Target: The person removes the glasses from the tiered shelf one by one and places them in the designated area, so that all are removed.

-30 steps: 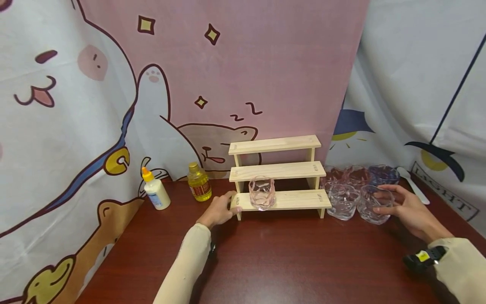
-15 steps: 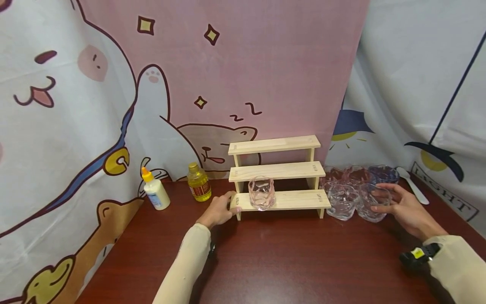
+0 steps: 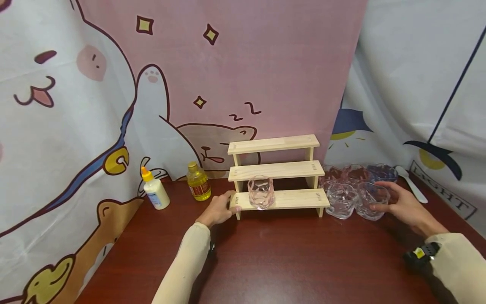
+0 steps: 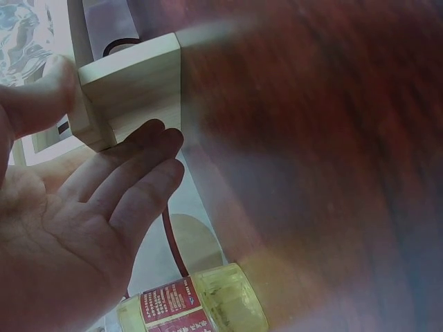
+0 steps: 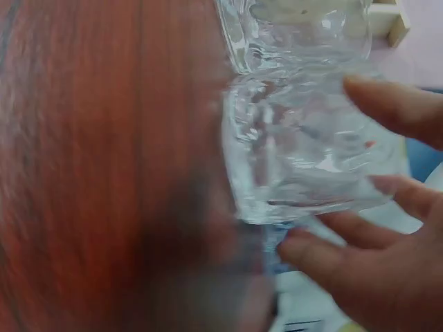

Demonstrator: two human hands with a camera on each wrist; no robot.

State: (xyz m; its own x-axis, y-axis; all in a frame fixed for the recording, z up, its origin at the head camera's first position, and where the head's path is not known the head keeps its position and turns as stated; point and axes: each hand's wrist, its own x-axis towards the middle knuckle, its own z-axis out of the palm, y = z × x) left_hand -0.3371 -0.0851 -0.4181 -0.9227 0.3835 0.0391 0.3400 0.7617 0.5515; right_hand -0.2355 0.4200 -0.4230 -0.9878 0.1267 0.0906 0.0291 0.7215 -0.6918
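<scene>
A three-tier wooden stand (image 3: 279,169) is at the middle of the table, with a pinkish clear glass (image 3: 261,193) on its lowest step. My left hand (image 3: 218,210) holds the left end of that step, thumb at the board and fingers along the side panel (image 4: 138,79). At the right, my right hand (image 3: 406,209) has its thumb and fingers around a clear wavy glass (image 3: 371,202), which stands upright on the table. A second clear glass (image 3: 341,202) stands right beside it on the left, overlapping it in the head view.
Behind the clear glasses stand two pink glasses (image 3: 356,174) and a blue glass (image 3: 381,172). A white spoon (image 3: 411,185) lies at the far right. Left of the stand are a yellow oil bottle (image 3: 198,182) and a glue bottle (image 3: 155,190). A printed cloth (image 3: 296,76) hangs behind the table.
My right hand and the clear glass have shifted a little to the left, up against the other clear glass. My left hand keeps its place on the stand.
</scene>
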